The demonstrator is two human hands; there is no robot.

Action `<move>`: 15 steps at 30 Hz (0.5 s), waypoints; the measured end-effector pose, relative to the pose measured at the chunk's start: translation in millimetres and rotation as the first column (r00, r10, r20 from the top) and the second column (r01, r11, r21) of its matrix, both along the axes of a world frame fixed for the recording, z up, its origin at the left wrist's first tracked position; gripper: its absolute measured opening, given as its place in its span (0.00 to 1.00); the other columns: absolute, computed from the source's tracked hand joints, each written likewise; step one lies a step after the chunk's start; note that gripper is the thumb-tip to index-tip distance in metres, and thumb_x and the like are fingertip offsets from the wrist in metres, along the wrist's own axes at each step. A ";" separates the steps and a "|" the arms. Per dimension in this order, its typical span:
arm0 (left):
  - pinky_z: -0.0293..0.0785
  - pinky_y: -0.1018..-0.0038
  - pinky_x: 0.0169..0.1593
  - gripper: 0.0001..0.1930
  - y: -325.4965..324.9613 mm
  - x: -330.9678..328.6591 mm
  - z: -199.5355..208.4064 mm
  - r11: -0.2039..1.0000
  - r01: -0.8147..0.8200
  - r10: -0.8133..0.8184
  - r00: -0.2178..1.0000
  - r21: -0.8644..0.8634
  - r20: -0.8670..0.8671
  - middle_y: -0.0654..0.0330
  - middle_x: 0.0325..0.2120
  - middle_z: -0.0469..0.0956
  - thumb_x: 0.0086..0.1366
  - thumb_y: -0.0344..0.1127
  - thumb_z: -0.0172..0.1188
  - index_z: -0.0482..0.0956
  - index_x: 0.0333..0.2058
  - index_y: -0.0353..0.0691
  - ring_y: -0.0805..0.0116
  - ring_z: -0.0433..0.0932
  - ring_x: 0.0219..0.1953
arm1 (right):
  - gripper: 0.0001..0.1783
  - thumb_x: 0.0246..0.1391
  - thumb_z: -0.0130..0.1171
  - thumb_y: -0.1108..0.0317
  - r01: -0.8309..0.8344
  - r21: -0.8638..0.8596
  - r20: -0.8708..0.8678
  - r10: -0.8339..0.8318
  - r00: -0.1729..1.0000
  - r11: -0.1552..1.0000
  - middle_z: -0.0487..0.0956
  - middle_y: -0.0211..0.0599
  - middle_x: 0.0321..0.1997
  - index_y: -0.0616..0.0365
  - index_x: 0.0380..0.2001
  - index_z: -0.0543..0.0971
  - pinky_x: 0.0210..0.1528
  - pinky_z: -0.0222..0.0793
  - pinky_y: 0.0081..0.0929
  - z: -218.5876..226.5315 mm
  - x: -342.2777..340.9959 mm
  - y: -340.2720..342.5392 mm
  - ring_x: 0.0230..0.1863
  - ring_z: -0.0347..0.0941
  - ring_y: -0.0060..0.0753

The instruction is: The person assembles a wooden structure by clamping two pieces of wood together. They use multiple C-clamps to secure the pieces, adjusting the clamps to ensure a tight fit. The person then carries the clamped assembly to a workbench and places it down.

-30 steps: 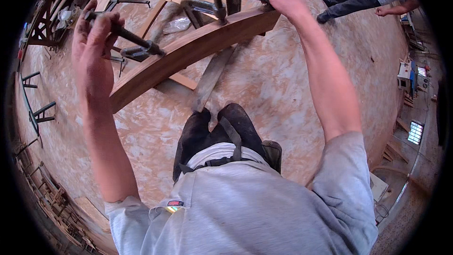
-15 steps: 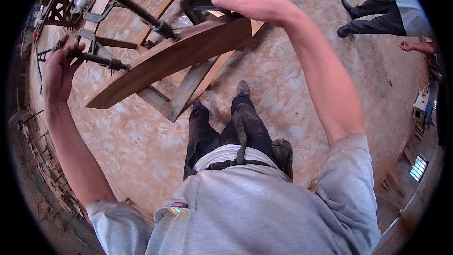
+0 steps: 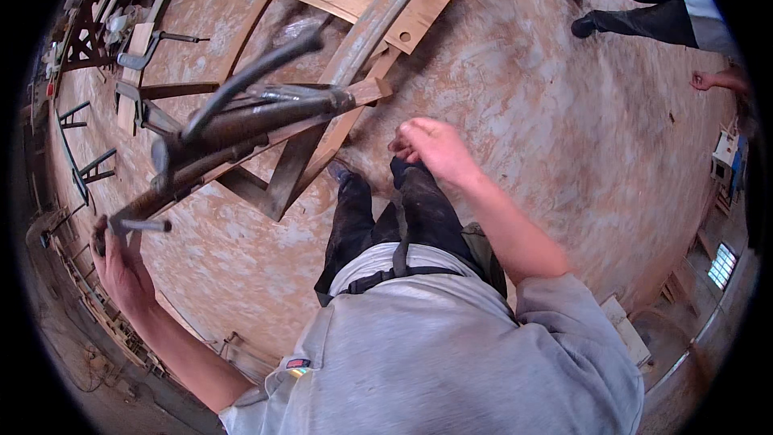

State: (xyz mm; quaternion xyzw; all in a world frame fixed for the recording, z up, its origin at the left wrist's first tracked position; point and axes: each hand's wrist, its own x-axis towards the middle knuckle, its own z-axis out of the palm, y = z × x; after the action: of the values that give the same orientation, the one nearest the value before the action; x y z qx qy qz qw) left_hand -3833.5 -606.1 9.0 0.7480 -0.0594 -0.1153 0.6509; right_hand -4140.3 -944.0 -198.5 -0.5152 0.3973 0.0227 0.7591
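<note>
Our left hand (image 3: pixel 126 271) touches the near end of the clamps (image 3: pixel 256 122); whether its fingers clamp, we cannot tell. These lie along the board (image 3: pixel 368 92), crossing above the wooden frame (image 3: pixel 293 171) near its corner. Our right hand (image 3: pixel 433 150) curls its fingers together.

Light grey short-sleeved shirt (image 3: pixel 467 354) with a small red label (image 3: pixel 298 363) on the left, whitish layer (image 3: pixel 362 263) at the waist, black belt (image 3: pixel 370 280), dark strap (image 3: pixel 400 254), dark dusty trousers (image 3: pixel 427 203)
</note>
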 end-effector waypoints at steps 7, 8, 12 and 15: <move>0.70 0.61 0.56 0.13 8.8 -19.9 2.8 1.000 0.014 -0.014 1.000 0.008 -0.015 0.48 0.44 0.73 0.68 0.30 0.46 0.64 0.49 0.33 0.51 0.70 0.53 | 0.18 0.62 0.45 0.59 -0.064 0.071 0.046 0.060 0.997 0.995 0.80 0.36 0.32 0.63 0.35 0.76 0.33 0.68 0.20 7.3 7.3 8.5 0.30 0.72 0.22; 0.69 0.60 0.56 0.12 7.3 -21.9 3.2 0.999 0.038 -0.038 0.999 0.000 -0.017 0.48 0.43 0.73 0.68 0.30 0.46 0.65 0.49 0.33 0.51 0.70 0.53 | 0.18 0.62 0.45 0.59 -0.055 0.088 0.053 0.050 0.997 0.995 0.80 0.36 0.32 0.63 0.35 0.76 0.33 0.68 0.20 7.2 7.1 8.4 0.30 0.72 0.22; 0.66 0.58 0.58 0.10 0.3 -31.3 8.0 0.999 0.033 -0.033 0.999 0.000 -0.042 0.48 0.42 0.73 0.69 0.29 0.44 0.66 0.47 0.34 0.51 0.70 0.53 | 0.20 0.61 0.46 0.57 0.043 0.189 0.088 -0.061 0.994 0.981 0.78 0.35 0.27 0.65 0.33 0.78 0.32 0.69 0.21 1.6 5.0 10.1 0.27 0.71 0.21; 0.64 0.57 0.60 0.09 -5.1 -40.9 9.4 0.997 0.068 -0.067 0.997 0.038 -0.027 0.49 0.42 0.73 0.69 0.29 0.44 0.67 0.46 0.34 0.52 0.69 0.54 | 0.22 0.62 0.44 0.55 0.071 0.285 0.080 -0.098 0.992 0.956 0.79 0.36 0.29 0.65 0.34 0.77 0.32 0.69 0.21 -0.9 4.9 9.1 0.28 0.72 0.22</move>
State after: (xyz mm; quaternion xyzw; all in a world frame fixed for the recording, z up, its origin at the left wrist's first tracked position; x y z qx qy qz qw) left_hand -3874.4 -611.2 18.4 0.7566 -0.0743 -0.1479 0.6325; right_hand -4135.5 -934.9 -199.4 -0.3849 0.3759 0.0227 0.8427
